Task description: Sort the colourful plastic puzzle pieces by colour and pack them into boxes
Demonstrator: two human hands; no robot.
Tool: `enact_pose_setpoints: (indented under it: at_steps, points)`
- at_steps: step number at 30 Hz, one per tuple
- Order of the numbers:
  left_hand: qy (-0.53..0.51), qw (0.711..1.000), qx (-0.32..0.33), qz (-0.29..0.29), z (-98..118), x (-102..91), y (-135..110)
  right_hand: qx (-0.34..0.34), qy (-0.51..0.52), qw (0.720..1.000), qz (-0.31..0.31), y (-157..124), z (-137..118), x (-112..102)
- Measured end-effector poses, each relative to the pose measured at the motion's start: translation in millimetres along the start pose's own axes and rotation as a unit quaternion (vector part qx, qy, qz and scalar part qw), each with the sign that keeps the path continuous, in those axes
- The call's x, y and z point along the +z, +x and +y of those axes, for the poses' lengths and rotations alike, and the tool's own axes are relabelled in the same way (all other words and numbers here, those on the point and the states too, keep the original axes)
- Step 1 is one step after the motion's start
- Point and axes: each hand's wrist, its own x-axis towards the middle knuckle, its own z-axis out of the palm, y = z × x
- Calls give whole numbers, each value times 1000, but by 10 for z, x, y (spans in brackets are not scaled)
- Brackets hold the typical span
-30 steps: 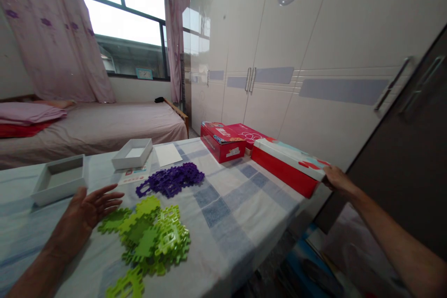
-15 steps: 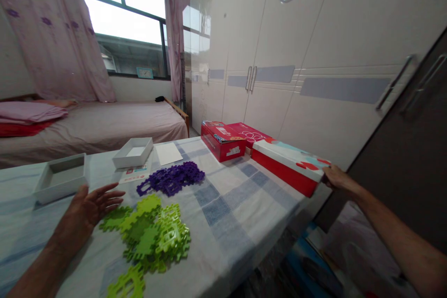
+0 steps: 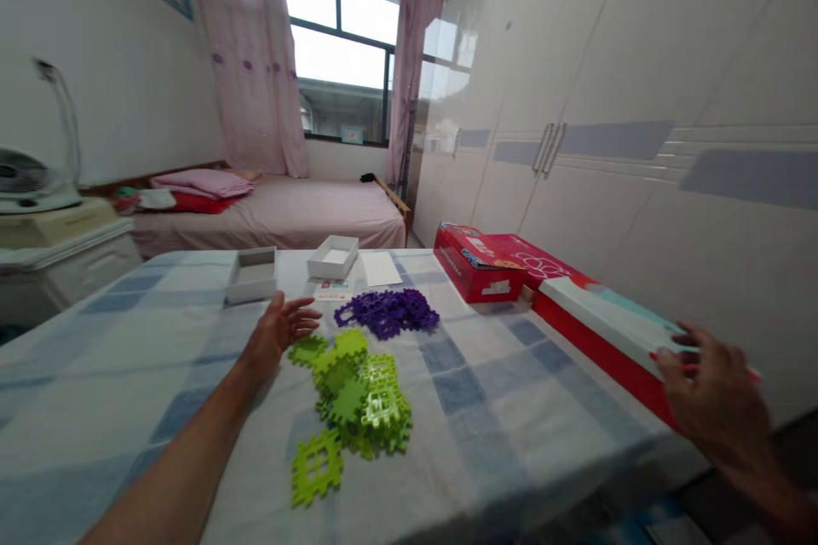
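Note:
My left hand (image 3: 276,330) lies flat on the checked tablecloth (image 3: 128,358) with fingers spread, holding nothing, its fingertips just left of a pile of green interlocking plastic pieces (image 3: 351,400). A heap of purple pieces (image 3: 388,312) sits behind the green ones. My right hand (image 3: 716,400) is at the table's right edge, fingers curled over the near end of a long red and white box (image 3: 601,328).
Two white open trays (image 3: 252,275) (image 3: 333,256), a card and a white sheet (image 3: 379,268) lie at the back of the table. Two red boxes (image 3: 479,260) stand by the white wardrobe (image 3: 639,145). A bed (image 3: 287,213) and a fan (image 3: 25,179) are beyond.
The view has swung left and back, so the fan and left wall show. My right hand has come nearer along the long box's end. The left hand stays flat by the green pieces.

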Motion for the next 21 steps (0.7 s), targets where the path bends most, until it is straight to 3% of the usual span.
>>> enact_pose_setpoints:
  at_steps: [3, 6, 8, 16, 19, 21]
  points:
    - [-1, 1000, 13, -1, -15, 11, -6, -85, 136, 985, -57, -186, -669, 226]
    - [1, 1000, 23, 17, -30, 25, -10, -124, 245, 941, -198, -302, -1354, 474]
    - [4, 999, 34, 35, -43, 27, -5, -159, 287, 909, -257, -306, -1798, 644]
    - [6, 995, 69, 76, -132, -30, 88, -368, 291, 829, -305, -154, -3720, 1431]
    - [-6, 996, 54, 69, -156, -61, 139, -367, 264, 828, -332, -159, -4268, 1769]
    - [-11, 997, 48, 64, -166, -80, 163, -350, 256, 833, -344, -180, -4505, 1950]
